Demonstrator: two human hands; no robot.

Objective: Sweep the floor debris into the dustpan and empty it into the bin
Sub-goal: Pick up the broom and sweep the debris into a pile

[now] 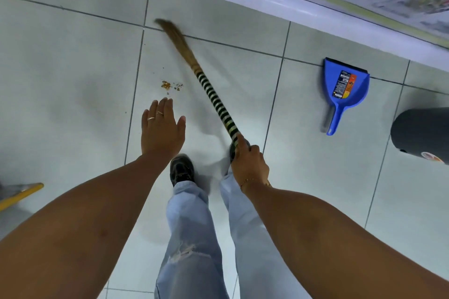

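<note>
Pale tiled floor (73,60) — orange debris (167,85), blue dustpan (345,90), dark bin (422,136) resting on it.

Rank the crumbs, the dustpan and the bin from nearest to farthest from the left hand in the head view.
From the left hand:
1. Crumbs, on the tile just beyond its fingertips.
2. Dustpan, lying flat well off to the right, near the wall.
3. Bin, at the far right edge, beyond the dustpan.

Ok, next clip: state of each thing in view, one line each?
Broom: held at the handle end, bristles out on the floor, blurred.
Right hand: closed on the broom.
Left hand: open, palm down, holding nothing.
Debris: small loose pile on the tile, not collected.
Dustpan: flat on the floor, untouched, no debris visible.
Bin: only partly in frame.
</note>
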